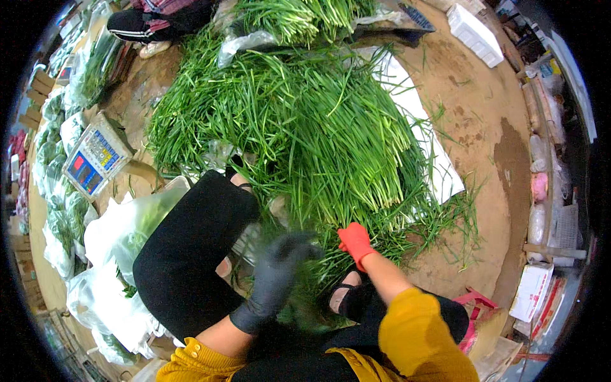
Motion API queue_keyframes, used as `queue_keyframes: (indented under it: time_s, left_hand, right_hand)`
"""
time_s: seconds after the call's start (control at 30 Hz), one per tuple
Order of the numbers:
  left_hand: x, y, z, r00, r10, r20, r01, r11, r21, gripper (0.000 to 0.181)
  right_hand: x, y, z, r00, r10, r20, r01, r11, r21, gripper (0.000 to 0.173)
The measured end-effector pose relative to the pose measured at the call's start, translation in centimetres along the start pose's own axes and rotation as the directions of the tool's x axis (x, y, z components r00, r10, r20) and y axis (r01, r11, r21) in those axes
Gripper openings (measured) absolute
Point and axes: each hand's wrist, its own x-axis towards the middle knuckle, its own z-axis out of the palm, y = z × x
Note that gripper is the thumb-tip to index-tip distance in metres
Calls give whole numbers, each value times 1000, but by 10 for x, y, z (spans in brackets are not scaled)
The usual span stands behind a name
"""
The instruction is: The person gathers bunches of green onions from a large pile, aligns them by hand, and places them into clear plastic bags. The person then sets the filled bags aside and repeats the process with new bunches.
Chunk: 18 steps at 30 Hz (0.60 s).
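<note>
A large heap of long green leafy stalks, seemingly garlic chives (pixel 305 124), spreads on the floor before me, pale stem ends towards the right. My right hand (pixel 356 243), in a red-orange glove, is closed at the heap's near edge on some of the green stalks. My left hand (pixel 281 267), in a dark glove, is blurred between my knees, beside loose greens; its fingers are too smeared to tell whether they hold anything. A white sheet (pixel 444 167) lies under the heap's right side.
A digital scale (pixel 98 155) stands at the left, near clear plastic bags (pixel 119 234) and bagged greens (pixel 64 205). Another person's leg (pixel 157 24) shows at the top left. A white foam box (pixel 475 36) lies at the top right, a pink stool (pixel 477 310) at the lower right.
</note>
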Motion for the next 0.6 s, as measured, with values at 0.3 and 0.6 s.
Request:
queue_keyframes:
  time_s: [0.3, 0.6]
  left_hand:
    - [-8, -94, 9, 956, -293, -16, 287, 919, 270, 34]
    - [-5, -34, 15, 959, -66, 277, 47, 996, 72, 48]
  right_hand:
    - [-89, -43, -85, 946, -91, 310, 104, 994, -26, 30]
    - [-212, -92, -104, 871, -224, 438, 289, 954, -86, 25]
